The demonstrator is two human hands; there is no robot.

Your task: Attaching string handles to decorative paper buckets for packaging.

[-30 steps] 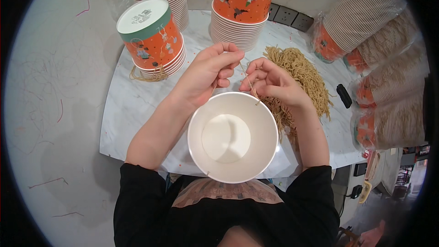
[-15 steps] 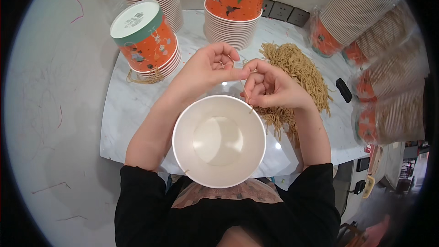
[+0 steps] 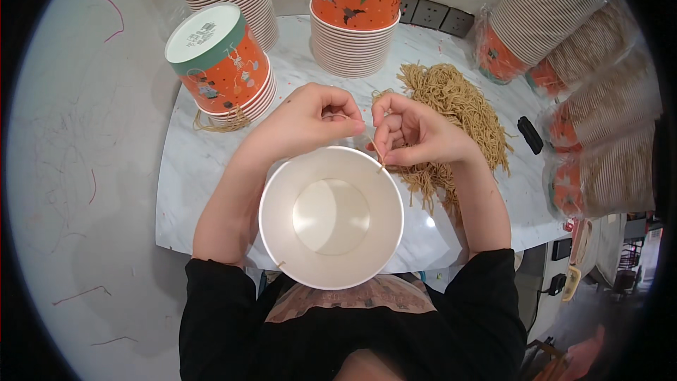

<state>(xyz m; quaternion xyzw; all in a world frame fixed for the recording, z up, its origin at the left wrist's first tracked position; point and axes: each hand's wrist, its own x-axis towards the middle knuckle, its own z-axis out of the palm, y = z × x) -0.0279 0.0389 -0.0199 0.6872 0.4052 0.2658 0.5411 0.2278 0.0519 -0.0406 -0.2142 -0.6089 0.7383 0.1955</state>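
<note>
A round white paper bucket stands mouth up at the front edge of the table, close to my body. A thin tan cord passes through its rim at the far right. My left hand pinches one length of this cord between thumb and forefinger, above the far rim. Beside it, my right hand is closed on the cord close to the rim, thumb against bent fingers. Another short bit of cord shows at the rim's near left side.
A heap of tan cords lies beyond my right hand. Upside-down orange buckets with cords at their base stand at the left. Taller bucket stacks rise behind. Plastic-wrapped stacks and a black object are at the right.
My left hand has come down and closer to the bucket's far rim, still pinching the cord. The right hand has hardly moved. The bucket has shifted slightly left.
</note>
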